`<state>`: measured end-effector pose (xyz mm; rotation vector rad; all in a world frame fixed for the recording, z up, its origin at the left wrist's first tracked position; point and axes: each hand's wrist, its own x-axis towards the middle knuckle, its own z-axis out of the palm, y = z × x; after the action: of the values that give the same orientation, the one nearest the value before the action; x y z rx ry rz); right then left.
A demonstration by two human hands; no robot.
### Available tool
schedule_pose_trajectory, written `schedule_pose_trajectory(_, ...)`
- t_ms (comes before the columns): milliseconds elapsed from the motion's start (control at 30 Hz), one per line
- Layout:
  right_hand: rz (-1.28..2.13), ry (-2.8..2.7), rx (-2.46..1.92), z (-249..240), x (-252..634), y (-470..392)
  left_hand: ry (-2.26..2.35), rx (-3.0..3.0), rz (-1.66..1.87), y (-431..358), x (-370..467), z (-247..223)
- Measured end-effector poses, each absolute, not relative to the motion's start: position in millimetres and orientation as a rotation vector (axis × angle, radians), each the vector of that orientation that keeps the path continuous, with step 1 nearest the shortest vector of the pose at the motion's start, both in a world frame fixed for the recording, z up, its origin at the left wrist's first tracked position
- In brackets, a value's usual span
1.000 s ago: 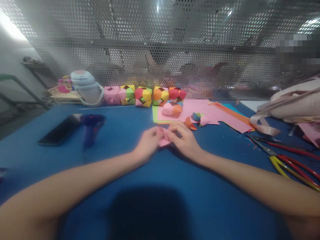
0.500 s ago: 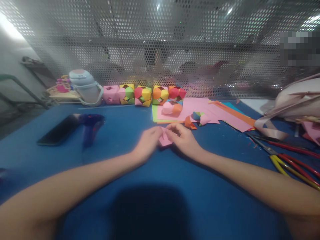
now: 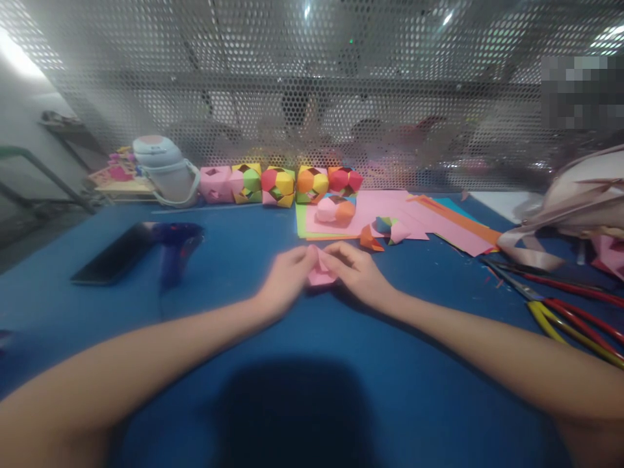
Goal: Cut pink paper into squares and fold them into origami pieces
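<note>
Between my hands is a small piece of folded pink paper [image 3: 322, 276], just above or on the blue tabletop [image 3: 419, 377]. My left hand [image 3: 291, 272] pinches its left side, thumb pressed at the top edge. From the right, my right hand [image 3: 355, 268] grips it with thumb and bent fingers. Parts of the paper are hidden by the fingers. Just beyond lie a folded orange paper piece [image 3: 371, 239] and a joined piece of blue, green and pink paper [image 3: 391, 229]. A pink and orange folded paper shape [image 3: 335, 210] rests on coloured sheets.
Folded paper balls [image 3: 278, 186] line the back, beside a white lidded bucket [image 3: 166, 170]. At left are a blue glue gun [image 3: 176, 250] and a dark phone [image 3: 117, 255]. Pink sheets [image 3: 383, 208], scissors [image 3: 533, 296] and a pale bag [image 3: 585, 188] occupy the right. Perforated metal stands behind.
The pink paper has turned slightly in my fingers, and my left thumb now sits higher on its top edge. My right hand has barely moved.
</note>
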<state>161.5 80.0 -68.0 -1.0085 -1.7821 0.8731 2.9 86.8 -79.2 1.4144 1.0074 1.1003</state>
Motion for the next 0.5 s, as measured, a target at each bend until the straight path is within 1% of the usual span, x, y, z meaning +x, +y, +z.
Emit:
schedule_pose_trajectory(133, 0.850, -1.801, -0.984, -68.0, 161.5, 78.9, 1.015, 1.381, 1.113, 83.8, 4.9, -74.6)
schedule_pose_trajectory(233, 0.760, -1.823, -0.943, -68.7, 161.7, 79.3, 1.021, 1.372, 1.115, 82.9, 5.8, -72.2)
schedule_pose_trajectory(400, 0.715, -1.684, -1.136, -68.4, 164.1, 84.2, 1.067, 1.360, 1.066, 86.7, 4.9, -77.4)
schedule_pose_trajectory(500, 0.725, -1.682, -1.142, -67.9, 164.4, 85.5, 1.081, 1.412, 1.052, 88.5, 4.3, -80.0)
